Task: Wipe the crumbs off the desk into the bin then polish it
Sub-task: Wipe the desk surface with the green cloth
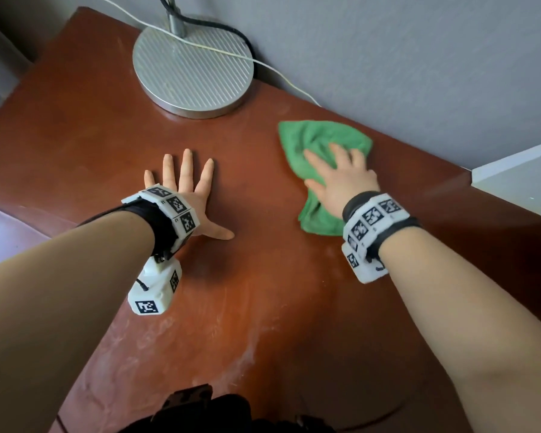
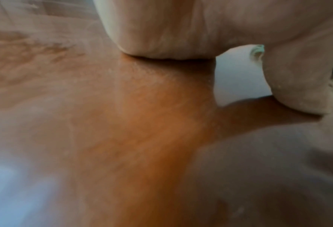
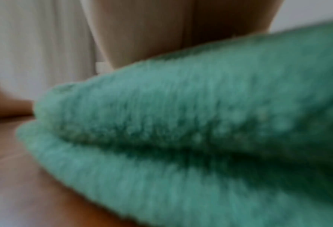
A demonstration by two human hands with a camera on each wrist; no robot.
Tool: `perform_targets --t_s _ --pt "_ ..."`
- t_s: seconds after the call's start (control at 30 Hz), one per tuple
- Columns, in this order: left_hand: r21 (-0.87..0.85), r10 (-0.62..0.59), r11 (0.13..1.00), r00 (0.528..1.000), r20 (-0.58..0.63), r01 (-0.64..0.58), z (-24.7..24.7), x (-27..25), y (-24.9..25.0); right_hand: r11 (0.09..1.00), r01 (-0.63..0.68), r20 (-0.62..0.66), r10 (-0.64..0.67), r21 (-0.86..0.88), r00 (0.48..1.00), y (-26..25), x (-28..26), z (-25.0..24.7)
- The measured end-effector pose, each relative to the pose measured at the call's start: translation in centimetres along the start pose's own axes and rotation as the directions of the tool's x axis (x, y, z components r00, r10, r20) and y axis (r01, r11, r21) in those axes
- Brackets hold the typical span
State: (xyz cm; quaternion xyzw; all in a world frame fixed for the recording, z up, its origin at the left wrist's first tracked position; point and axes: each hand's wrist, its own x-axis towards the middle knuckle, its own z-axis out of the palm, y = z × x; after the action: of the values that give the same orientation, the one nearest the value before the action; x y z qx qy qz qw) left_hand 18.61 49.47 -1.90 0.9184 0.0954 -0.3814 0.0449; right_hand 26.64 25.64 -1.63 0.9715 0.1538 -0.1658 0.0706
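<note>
Under the right hand point(image 1: 341, 179) lay the green cloth point(image 1: 317, 145), bunched and pressed onto the desk point(image 1: 263, 292) with the fingers stretched out flat across it, the thumb lying along the near fold. The right wrist view showed only blurred folds of the cloth against the wood. Across from it, well apart, the left hand point(image 1: 189, 195) rested palm down on bare wood with its fingers spread, holding nothing. Beyond the left fingertips stood the round metal lamp base point(image 1: 194, 67), and a thin white cable point(image 1: 272, 68) ran over it and down behind the desk, just past the cloth. Nearer than both hands the wood carried pale, dusty streaks point(image 1: 247, 354). No crumbs could be made out, and no bin was in view, so how far the job had got was hard to judge.

The likely trouble was the cloth itself: bunched as it was, it touched little wood and could smear the streaks rather than lift them. A wide sweep away from the body might also snag the cable or nudge the lamp.
</note>
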Motion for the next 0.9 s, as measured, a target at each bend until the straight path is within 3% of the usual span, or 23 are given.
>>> perform_targets --t_s 0.1,0.2,0.3,0.4,0.47,0.53,0.6,0.67,0.73,0.9 --pt "0.003 -0.001 1.000 1.000 0.006 0.001 0.0 0.0 0.0 0.969 -0.236 0.016 0.236 0.068 0.972 2.3 2.3 -0.5" --pt "0.006 -0.003 1.000 1.000 0.006 0.003 0.1 0.1 0.0 0.962 -0.258 0.029 0.256 0.086 0.966 1.8 3.1 -1.1" --pt "0.007 0.005 1.000 1.000 -0.014 -0.005 0.1 0.1 0.0 0.997 0.002 0.035 -0.004 0.072 0.999 -1.1 0.5 -0.8" --pt "-0.014 0.021 1.000 0.999 -0.041 -0.022 0.3 0.0 -0.1 0.927 0.370 0.049 -0.373 0.057 0.927 -4.0 -4.3 0.1" --pt "-0.014 0.032 0.999 0.998 -0.052 -0.032 0.3 -0.1 -0.2 0.898 0.439 0.099 -0.439 0.024 0.893 -3.4 -5.1 -0.2" --pt "-0.014 0.030 0.999 0.999 -0.044 -0.031 0.3 -0.1 -0.3 0.945 0.325 0.103 -0.319 -0.039 0.942 -1.3 -2.8 -0.8" --pt "-0.011 0.025 1.000 0.999 -0.026 -0.026 0.3 0.1 -0.3 0.999 0.044 0.106 -0.044 0.007 0.993 0.9 0.7 -1.8" --pt "0.003 0.021 1.000 1.000 -0.014 -0.021 0.3 0.5 -0.3 0.991 -0.132 0.121 0.129 0.018 0.984 1.5 4.1 -2.8" --pt "0.016 0.016 1.000 1.000 -0.003 -0.016 0.3 0.8 -0.4 0.990 -0.135 0.125 0.138 -0.031 0.983 0.1 6.7 -4.2" --pt "0.009 0.014 1.000 1.000 -0.003 -0.014 0.4 0.7 -0.3 0.999 0.046 0.151 -0.043 -0.021 0.988 -6.5 9.0 -6.1"
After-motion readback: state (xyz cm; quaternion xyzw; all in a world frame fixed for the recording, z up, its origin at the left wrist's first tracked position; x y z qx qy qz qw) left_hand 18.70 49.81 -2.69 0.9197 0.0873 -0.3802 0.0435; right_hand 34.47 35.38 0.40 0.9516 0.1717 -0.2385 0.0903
